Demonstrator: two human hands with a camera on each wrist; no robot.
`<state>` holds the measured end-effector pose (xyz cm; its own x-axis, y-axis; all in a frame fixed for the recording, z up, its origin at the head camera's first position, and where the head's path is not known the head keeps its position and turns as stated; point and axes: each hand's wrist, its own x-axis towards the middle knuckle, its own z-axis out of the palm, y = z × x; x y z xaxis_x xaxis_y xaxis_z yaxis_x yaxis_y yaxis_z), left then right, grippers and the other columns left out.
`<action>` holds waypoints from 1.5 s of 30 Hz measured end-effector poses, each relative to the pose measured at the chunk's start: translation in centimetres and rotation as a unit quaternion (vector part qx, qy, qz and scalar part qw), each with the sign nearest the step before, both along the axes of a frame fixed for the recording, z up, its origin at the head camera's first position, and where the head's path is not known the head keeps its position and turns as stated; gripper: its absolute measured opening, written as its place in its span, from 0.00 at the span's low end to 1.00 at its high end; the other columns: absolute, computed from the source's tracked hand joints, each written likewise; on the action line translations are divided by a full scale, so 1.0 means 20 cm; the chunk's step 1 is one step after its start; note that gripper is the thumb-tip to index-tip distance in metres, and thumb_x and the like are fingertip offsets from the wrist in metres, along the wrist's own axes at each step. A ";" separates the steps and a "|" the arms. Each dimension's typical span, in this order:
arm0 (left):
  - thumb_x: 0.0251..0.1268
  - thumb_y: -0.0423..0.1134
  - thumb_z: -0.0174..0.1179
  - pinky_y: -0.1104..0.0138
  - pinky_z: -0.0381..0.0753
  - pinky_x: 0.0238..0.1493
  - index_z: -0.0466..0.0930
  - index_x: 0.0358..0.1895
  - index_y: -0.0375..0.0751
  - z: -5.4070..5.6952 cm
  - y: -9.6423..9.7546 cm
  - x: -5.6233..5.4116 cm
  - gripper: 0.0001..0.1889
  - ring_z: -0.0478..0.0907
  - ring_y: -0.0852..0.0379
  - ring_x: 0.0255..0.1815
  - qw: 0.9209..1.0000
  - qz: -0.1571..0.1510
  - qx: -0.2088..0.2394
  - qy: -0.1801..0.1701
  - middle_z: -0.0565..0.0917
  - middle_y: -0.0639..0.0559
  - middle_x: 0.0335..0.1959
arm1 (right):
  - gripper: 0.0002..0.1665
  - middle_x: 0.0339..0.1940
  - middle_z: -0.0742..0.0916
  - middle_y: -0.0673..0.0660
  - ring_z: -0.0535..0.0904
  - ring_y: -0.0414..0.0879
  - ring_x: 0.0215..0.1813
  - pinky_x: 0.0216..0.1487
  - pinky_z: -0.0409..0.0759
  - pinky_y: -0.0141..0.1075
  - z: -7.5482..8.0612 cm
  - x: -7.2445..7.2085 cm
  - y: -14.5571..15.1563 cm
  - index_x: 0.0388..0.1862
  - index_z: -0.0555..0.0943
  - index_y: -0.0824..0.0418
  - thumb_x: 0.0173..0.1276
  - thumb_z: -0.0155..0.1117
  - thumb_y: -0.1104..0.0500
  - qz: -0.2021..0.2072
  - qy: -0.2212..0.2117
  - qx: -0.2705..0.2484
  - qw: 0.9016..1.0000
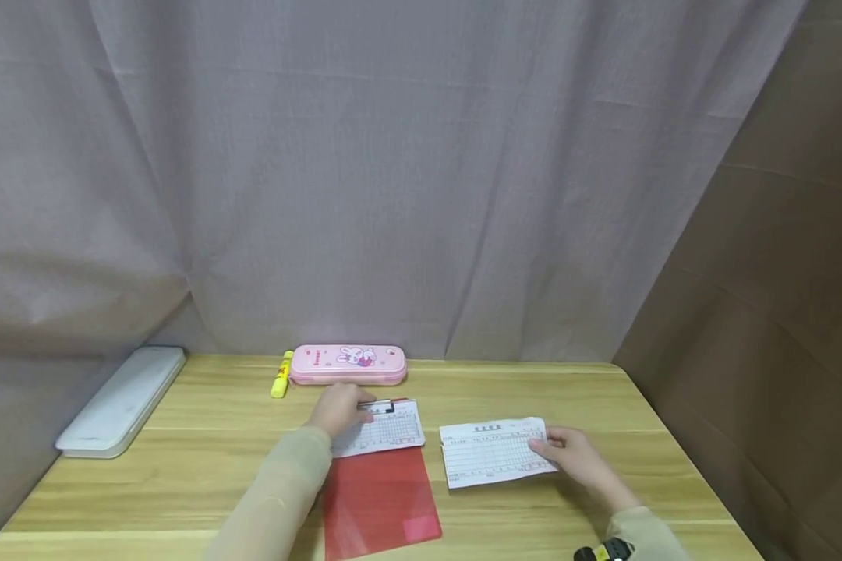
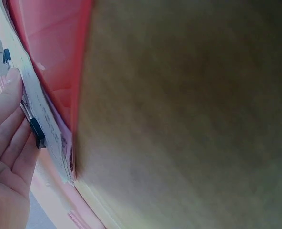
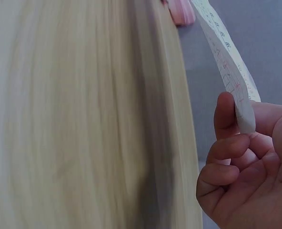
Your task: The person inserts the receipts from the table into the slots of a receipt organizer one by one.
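Note:
A red see-through clipboard point(image 1: 386, 499) lies near the front of the table, with printed forms point(image 1: 396, 428) at its top end under a metal clip point(image 1: 379, 407) with black ends. My left hand point(image 1: 338, 409) grips that clip, the thumb pressed on it in the left wrist view, where the red board point(image 2: 55, 43) tilts beside the paper. To the right, my right hand point(image 1: 578, 460) pinches a printed form point(image 1: 494, 452) by its right edge, thumb on the front. In the right wrist view this paper point(image 3: 231, 71) is seen almost edge-on, apart from the clipboard.
A pink pencil case point(image 1: 349, 365) with a rabbit picture stands at the back, just beyond the clipboard. Beside it lies a yellow glue stick or marker point(image 1: 281, 375). A white flat case point(image 1: 122, 401) sits at the left edge. Grey cloth point(image 1: 407, 179) hangs behind the table.

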<state>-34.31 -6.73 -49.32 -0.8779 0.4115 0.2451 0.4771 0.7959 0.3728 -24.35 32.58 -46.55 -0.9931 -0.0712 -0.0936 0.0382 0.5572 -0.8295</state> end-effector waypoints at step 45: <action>0.47 0.42 0.73 0.59 0.79 0.51 0.88 0.41 0.46 -0.02 0.00 -0.02 0.15 0.83 0.53 0.46 1.000 0.001 0.001 0.006 0.88 0.56 0.38 | 0.11 0.16 0.80 0.51 0.70 0.36 0.16 0.16 0.70 0.23 -0.08 -0.17 -0.75 0.32 0.80 0.73 0.59 0.68 0.63 -0.034 -0.091 -0.154 0.983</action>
